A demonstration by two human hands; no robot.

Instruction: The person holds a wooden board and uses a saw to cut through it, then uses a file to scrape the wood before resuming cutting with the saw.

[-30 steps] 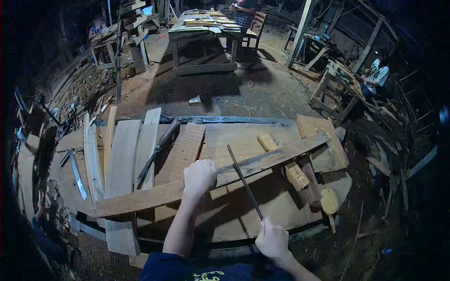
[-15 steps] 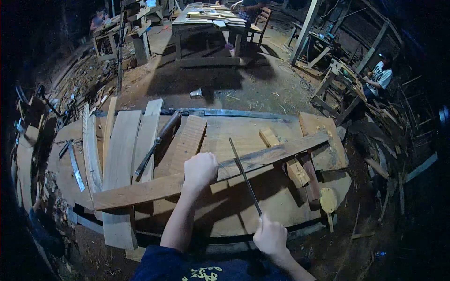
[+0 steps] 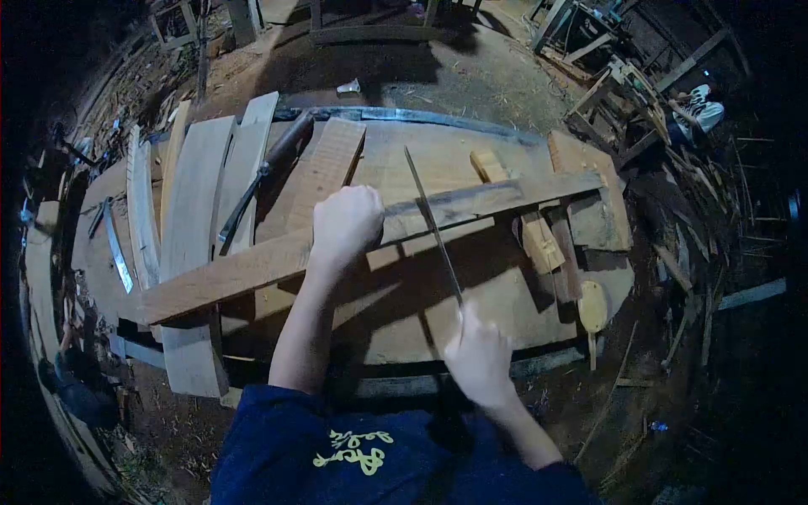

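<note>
A long wooden beam [image 3: 244, 269] lies slantwise across boards and blocks on a wooden worktable [image 3: 438, 324]. My left hand [image 3: 347, 220] is closed around the beam near its middle. In my right hand [image 3: 478, 352], closed at the near side of the table, is the lower end of a long thin saw-like blade [image 3: 433, 223]. The blade crosses the beam just right of my left hand, its tip pointing away from me. Its handle is hidden by my fingers.
Several boards [image 3: 195, 194] and a metal bar clamp [image 3: 261, 172] lie at the left. A wooden block [image 3: 541, 241] and a round-headed mallet [image 3: 592, 308] are at the right. A person [image 3: 700, 111] sits at the back right.
The view has tilted down, so the table appears higher in the frame. My left hand still grips the beam, and my right hand still holds the blade across it.
</note>
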